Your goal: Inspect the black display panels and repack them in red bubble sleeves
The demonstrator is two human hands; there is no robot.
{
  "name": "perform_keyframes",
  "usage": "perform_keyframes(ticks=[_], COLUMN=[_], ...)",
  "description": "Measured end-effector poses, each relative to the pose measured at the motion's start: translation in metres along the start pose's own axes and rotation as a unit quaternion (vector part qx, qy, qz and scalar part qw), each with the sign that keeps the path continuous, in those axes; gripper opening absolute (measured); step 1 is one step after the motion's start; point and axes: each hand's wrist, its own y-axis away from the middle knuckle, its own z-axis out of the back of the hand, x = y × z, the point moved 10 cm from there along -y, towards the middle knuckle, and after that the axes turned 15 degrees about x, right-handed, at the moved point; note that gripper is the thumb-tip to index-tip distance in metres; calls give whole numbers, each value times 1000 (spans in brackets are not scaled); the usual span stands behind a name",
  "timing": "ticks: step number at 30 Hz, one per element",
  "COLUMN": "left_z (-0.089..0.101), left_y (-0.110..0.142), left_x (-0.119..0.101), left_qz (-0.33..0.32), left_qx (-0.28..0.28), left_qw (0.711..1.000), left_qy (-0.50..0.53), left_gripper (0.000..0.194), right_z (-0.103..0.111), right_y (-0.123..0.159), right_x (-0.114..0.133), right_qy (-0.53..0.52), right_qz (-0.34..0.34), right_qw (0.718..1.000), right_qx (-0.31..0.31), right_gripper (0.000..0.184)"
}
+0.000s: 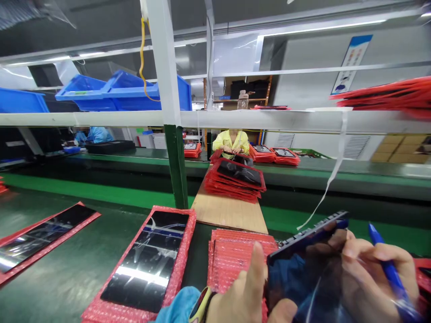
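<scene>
A glossy black screen panel is tilted up at the lower right, with a metal-like strip along its top edge. My left hand grips its left side, thumb over the front and index finger pointing up. My right hand is closed around a blue pen, its fingertips touching the panel's right side. Beneath the panel lies a stack of red bubble-wrap bags. To the left, another black screen panel rests on red bubble wrap.
One more panel lies on red wrap at far left. A wooden board bears a pile of red-wrapped panels. A green-and-white post rises from the bench. Blue bins sit on the shelf. A person in yellow works opposite.
</scene>
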Motion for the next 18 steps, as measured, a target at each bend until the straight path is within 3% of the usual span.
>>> perform_keyframes(ticks=[7, 10, 14, 18], left_z=[-4, 0, 6, 15], left_y=[-16, -31, -48, -55], left_x=[-2, -21, -44, -30], left_qz=[14, -41, -129, -110], left_qx=[26, 34, 64, 7], left_qw=[994, 983, 953, 919], left_qy=[101, 178, 268, 379], left_gripper=[77, 72, 70, 59], right_z=[-5, -9, -10, -8], right_y=[3, 5, 9, 10], right_x=[-3, -9, -30, -40], right_qy=[-7, -5, -18, -26], right_qz=[-26, -50, -142, -177], right_qw=[1000, 999, 990, 984], right_qx=[-11, -13, -17, -8], right_gripper=[44, 42, 42, 42])
